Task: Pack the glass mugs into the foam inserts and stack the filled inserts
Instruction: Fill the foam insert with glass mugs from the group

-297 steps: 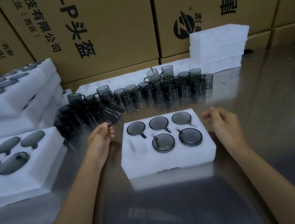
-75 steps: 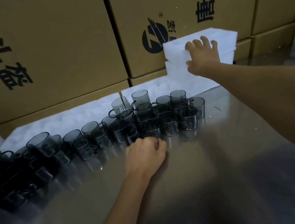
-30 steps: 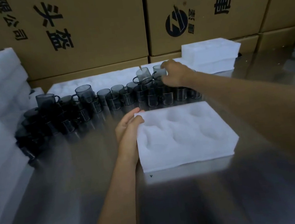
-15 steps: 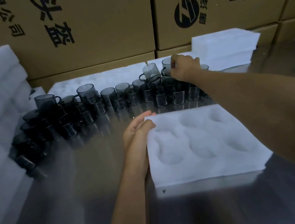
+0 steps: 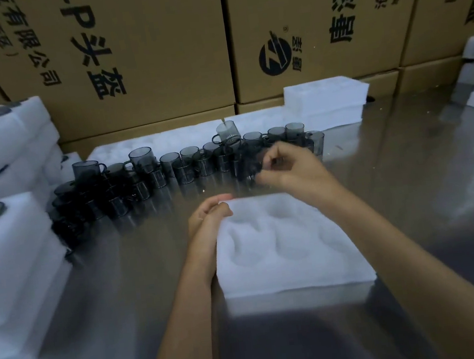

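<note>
Head view: a white foam insert (image 5: 285,245), soft-edged with rounded hollow pockets, lies flat on the brushed, reflective steel table (image 5: 408,176). The left hand (image 5: 209,217) rests against the insert's near-left corner, fingers loosely curled, thumb on the foam. Beyond it the right hand (image 5: 286,165) has its grip pinched on what seems a smoky glass mug (image 5: 250,164), blurred by motion. A long row of cylindrical grey glass mugs (image 5: 180,164) stands behind. Filled inserts (image 5: 7,237) sit stacked at left; blank foam blocks (image 5: 327,101) rest before printed cardboard cartons (image 5: 148,47).
</note>
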`<state>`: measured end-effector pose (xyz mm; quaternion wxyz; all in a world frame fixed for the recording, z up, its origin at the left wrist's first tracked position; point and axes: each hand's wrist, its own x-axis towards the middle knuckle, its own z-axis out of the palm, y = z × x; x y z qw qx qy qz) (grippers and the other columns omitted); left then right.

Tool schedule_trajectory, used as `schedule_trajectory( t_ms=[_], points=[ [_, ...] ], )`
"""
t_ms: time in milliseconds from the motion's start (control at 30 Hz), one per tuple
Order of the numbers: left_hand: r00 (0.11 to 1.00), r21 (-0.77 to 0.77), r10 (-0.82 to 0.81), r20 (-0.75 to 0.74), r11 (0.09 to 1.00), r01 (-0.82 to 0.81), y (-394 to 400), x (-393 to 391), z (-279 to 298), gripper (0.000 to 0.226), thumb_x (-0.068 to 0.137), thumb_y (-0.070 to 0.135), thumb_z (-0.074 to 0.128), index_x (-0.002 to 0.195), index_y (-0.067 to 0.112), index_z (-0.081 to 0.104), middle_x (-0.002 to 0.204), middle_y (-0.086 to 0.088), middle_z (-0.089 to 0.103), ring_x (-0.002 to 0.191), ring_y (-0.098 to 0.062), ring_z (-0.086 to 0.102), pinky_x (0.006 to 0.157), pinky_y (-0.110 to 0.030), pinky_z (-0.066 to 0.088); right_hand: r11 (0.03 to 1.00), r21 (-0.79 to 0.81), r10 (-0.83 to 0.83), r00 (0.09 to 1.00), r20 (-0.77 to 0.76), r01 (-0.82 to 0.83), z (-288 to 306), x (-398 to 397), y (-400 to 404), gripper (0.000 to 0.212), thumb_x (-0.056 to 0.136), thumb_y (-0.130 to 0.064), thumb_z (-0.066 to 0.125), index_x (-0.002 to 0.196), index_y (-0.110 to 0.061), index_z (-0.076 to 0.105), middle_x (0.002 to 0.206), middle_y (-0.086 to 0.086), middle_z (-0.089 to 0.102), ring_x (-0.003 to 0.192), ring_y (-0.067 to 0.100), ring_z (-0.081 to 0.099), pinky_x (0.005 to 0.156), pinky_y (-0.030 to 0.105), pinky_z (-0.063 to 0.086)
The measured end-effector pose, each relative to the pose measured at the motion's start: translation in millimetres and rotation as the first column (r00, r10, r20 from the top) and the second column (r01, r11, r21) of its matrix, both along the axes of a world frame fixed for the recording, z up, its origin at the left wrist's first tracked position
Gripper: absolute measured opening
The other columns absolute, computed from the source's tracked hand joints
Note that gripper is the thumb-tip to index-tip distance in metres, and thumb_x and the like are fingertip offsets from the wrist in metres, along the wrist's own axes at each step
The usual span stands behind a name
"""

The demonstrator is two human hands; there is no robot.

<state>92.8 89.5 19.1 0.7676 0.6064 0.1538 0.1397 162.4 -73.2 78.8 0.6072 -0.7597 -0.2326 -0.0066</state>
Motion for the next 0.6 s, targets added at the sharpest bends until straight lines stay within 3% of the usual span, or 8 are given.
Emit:
schedule_trajectory(
  t_ms=[100, 200, 300, 400, 500, 600],
  points=[
    [0.999, 0.042, -0.053, 0.002, 0.998, 0.053, 3.0, -23.3, -2.5, 0.033, 0.081, 0.001, 0.058, 0.103, 0.019, 0.075, 0.097, -0.013, 0.075, 0.08, -0.022, 0.071, 0.069, -0.032, 0.058, 0.97, 0.05, 0.243, 0.966, -0.092, -0.239, -14.5, -31.2, -14.7, 0.029, 0.076, 0.011, 0.076, 0.09, 0.002, 0.053, 0.111, 0.013, 0.069, 0.087, 0.009, 0.066, 0.075, 0.02, 0.053],
    [0.988, 0.012, -0.144, 0.064, 0.99, 0.143, 10.8, -39.6, -2.7, 0.039, 0.081, 0.002, 0.062, 0.114, 0.021, 0.072, 0.115, -0.014, 0.071, 0.096, -0.025, 0.071, 0.078, -0.035, 0.058, 0.962, -0.035, 0.268, 0.959, -0.088, -0.272, -18.6, -44.2, -16.2, 0.037, 0.079, 0.006, 0.076, 0.103, 0.0, 0.049, 0.121, 0.015, 0.066, 0.103, 0.017, 0.066, 0.075, 0.02, 0.047],
    [0.963, 0.115, -0.251, 0.102, 0.964, 0.239, 12.2, -50.2, 1.2, 0.054, 0.074, 0.006, 0.07, 0.124, 0.028, 0.068, 0.124, -0.002, 0.07, 0.112, -0.022, 0.068, 0.086, -0.032, 0.056, 0.954, -0.103, 0.275, 0.958, -0.077, -0.282, -21.7, -47.3, -15.0, 0.053, 0.081, -0.002, 0.078, 0.121, -0.018, 0.048, 0.124, -0.007, 0.068, 0.114, 0.01, 0.061, 0.085, 0.025, 0.039],
    [0.952, 0.31, -0.28, 0.127, 0.922, 0.23, 9.3, -55.1, 9.4, 0.061, 0.077, 0.005, 0.079, 0.13, 0.032, 0.064, 0.128, 0.012, 0.067, 0.122, -0.006, 0.061, 0.095, -0.021, 0.051, 0.946, -0.154, 0.281, 0.958, -0.055, -0.286, -25.4, -49.4, -17.5, 0.07, 0.081, -0.01, 0.08, 0.135, -0.035, 0.043, 0.125, -0.027, 0.063, 0.116, -0.005, 0.056, 0.092, 0.023, 0.038],
    [0.955, 0.415, -0.235, 0.183, 0.899, 0.142, 7.1, -55.1, 15.7, 0.054, 0.079, 0.001, 0.079, 0.124, 0.028, 0.066, 0.124, 0.017, 0.068, 0.122, 0.002, 0.058, 0.096, -0.01, 0.045, 0.95, -0.132, 0.278, 0.959, -0.047, -0.282, -26.1, -48.4, -18.0, 0.061, 0.084, -0.01, 0.078, 0.134, -0.034, 0.05, 0.127, -0.026, 0.064, 0.12, -0.007, 0.055, 0.097, 0.027, 0.039],
    [0.961, 0.447, -0.194, 0.195, 0.89, 0.089, 7.7, -53.5, 18.3, 0.05, 0.075, -0.001, 0.081, 0.118, 0.02, 0.066, 0.12, 0.01, 0.071, 0.122, -0.002, 0.059, 0.104, -0.021, 0.043, 0.95, -0.151, 0.275, 0.961, -0.009, -0.273, -27.6, -47.7, -16.8, 0.06, 0.088, -0.013, 0.074, 0.14, -0.035, 0.05, 0.133, -0.023, 0.06, 0.123, -0.006, 0.054, 0.105, 0.028, 0.04]
  ],
)
